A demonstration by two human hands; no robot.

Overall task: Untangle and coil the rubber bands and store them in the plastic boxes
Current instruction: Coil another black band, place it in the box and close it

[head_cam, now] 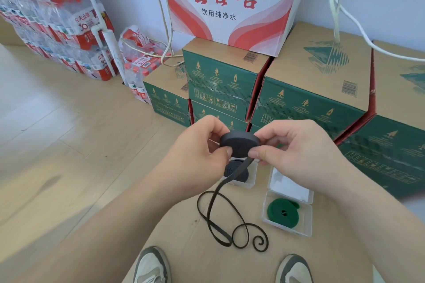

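1. Two hands meet at the frame's centre: the left hand (pixel 197 142) and the right hand (pixel 296 154) both pinch a flat, round black coil (pixel 239 145) between thumb and fingers, one on each side of it.
2. From the coil a loose black band (pixel 216 193) drops toward the lower centre, a thin matte strip that loops over the cardboard sheet (pixel 184 225) and ends in a small spiral.
3. Just below the hands, a clear plastic box (pixel 249 179) holds another black coil (pixel 236 171); the hands and the hanging band hide part of it.
4. Right of centre, a second clear box (pixel 287 220) with its hinged lid open holds a fuzzy green coil (pixel 282 212).
5. A bit of green shows under the right hand, too hidden to identify.
6. Two shoes (pixel 151 266) are cut off at the bottom edge.
7. Green and tan cartons (pixel 310 89) fill the upper right; shrink-wrapped water bottles (pixel 57 18) stack in the upper left.
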